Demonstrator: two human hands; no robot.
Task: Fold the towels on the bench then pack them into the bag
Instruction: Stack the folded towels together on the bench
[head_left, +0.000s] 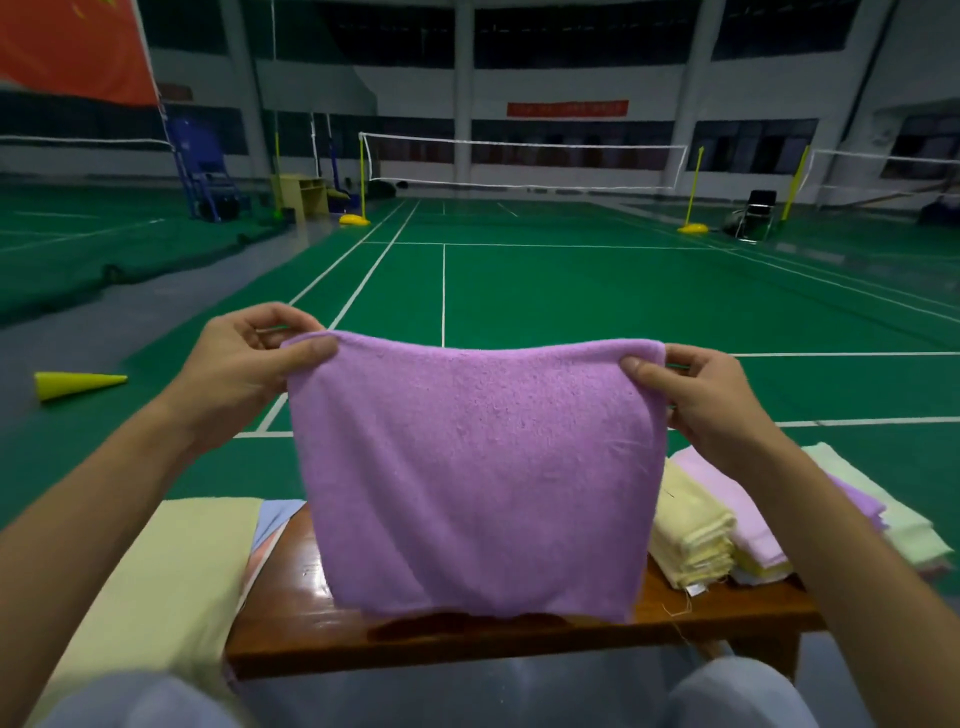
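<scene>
I hold the purple towel (475, 467) up in front of me by its two top corners, my left hand (249, 364) pinching the left corner between thumb and curled fingers, my right hand (696, 395) pinching the right corner the same way. The towel hangs spread between my hands, its top edge sagging a little in the middle, its lower edge reaching down to the glossy wooden bench (467, 639); whether the hem touches the wood I cannot tell. To my left on the bench lies a pale yellow towel (156, 577) spread flat, with a blue towel (275, 514) and a sliver of pink showing at its far edge. To my right, partly behind my forearm, sits a pile of folded towels (727, 525) in yellow, pink, purple and light green. Beyond the bench stretches a green badminton court (545, 291) with a net (519, 161) across it, and a yellow cone (75, 384) lies on its side on the floor to the left.
</scene>
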